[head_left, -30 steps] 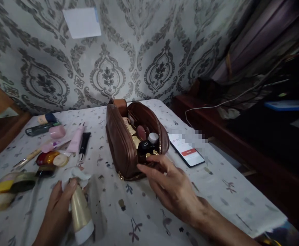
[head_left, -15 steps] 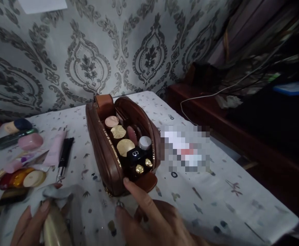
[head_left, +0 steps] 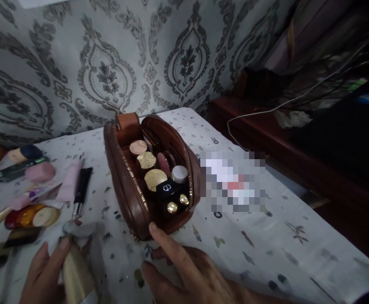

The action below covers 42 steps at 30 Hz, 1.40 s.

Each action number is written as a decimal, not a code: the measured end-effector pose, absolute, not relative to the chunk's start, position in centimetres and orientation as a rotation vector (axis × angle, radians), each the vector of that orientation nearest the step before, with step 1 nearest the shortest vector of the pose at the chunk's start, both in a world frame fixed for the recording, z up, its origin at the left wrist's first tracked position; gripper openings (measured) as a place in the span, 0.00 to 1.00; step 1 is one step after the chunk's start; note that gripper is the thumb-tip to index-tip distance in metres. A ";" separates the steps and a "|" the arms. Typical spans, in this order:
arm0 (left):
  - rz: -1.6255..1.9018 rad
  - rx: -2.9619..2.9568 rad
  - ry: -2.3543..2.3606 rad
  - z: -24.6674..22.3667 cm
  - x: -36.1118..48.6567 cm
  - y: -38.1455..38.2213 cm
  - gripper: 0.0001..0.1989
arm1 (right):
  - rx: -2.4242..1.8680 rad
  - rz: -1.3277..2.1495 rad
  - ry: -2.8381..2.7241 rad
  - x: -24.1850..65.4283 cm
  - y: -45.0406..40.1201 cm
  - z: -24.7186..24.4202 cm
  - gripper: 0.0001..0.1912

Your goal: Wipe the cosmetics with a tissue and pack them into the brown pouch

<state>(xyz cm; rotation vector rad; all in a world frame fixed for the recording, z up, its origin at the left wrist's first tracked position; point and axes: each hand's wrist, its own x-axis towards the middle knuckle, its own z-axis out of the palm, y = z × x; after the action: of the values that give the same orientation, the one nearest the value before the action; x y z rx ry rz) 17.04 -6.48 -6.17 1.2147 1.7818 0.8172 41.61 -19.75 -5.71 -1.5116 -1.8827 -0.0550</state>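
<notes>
A brown leather cosmetic bag (head_left: 126, 190) stands unzipped on the table. Inside it are several round gold and pinkish lids (head_left: 155, 180), a small silver-lidded jar (head_left: 179, 174), a black case (head_left: 168, 188) and two gold caps (head_left: 172, 207). My right hand (head_left: 191, 274) has its fingers spread, and the index fingertip touches the bag's near corner. At lower left my left hand (head_left: 47, 270) is closed around a gold bottle (head_left: 76, 270) and a whitish cloth (head_left: 80, 232). Part of the bottle is cut off by the frame's bottom edge.
Left of the bag lie a pink tube (head_left: 69, 183), a black tube (head_left: 83, 190), a pink sponge (head_left: 41, 172), an amber-and-red container (head_left: 26, 216) and other cosmetics. A blurred-out item (head_left: 231, 181) lies to the right. Beyond the table's right edge is a reddish-brown wooden ledge (head_left: 235, 114) with a cable.
The camera view has shifted slightly. My right hand's index finger stays at the bag's corner, while the brown flap at the near end looks more tilted up. My left hand keeps hold of the bottle and cloth.
</notes>
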 end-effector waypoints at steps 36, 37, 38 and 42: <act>1.066 1.255 1.193 -5.5 14.4 -7.0 0.27 | -1.142 0.761 -1.733 31.3 -12.5 -9.1 0.28; 0.998 1.361 1.230 -5.3 13.7 -7.0 0.26 | -1.142 0.723 -1.742 31.4 -12.4 -9.1 0.27; 0.928 1.471 1.274 -5.1 12.9 -6.9 0.26 | -1.141 0.695 -1.751 31.6 -12.3 -9.1 0.25; 0.719 1.810 1.473 -4.6 10.1 -6.9 0.26 | -1.163 0.606 -1.769 32.1 -12.1 -8.8 0.22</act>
<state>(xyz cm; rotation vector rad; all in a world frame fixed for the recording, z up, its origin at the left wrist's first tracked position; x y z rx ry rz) 10.11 -6.90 -4.63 1.8104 1.4734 0.7194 32.12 -12.08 -8.82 -1.1626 -1.7689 0.6060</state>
